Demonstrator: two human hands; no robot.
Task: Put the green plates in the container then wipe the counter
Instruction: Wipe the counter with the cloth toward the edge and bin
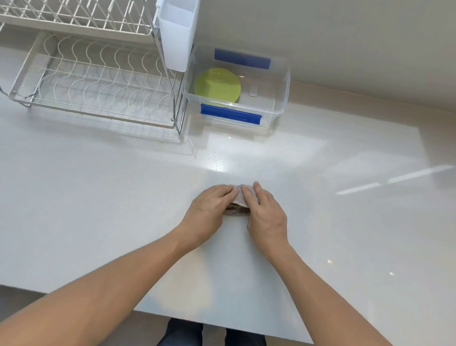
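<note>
Green plates (pixel 217 86) lie flat inside a clear plastic container (pixel 280 96) with blue clips, at the back of the white counter (pixel 89 206). A small pinkish cloth (pixel 238 198) sits bunched on the counter's middle. My left hand (pixel 207 211) and my right hand (pixel 265 216) press on it from either side, fingers curled over its top. Most of the cloth is hidden under my fingers.
A two-tier wire dish rack (pixel 89 88) stands at the back left, with a white plastic cutlery holder (pixel 177 32) hung on its right end, touching the container's left side. The counter's front edge runs just below my forearms. A wall rises behind.
</note>
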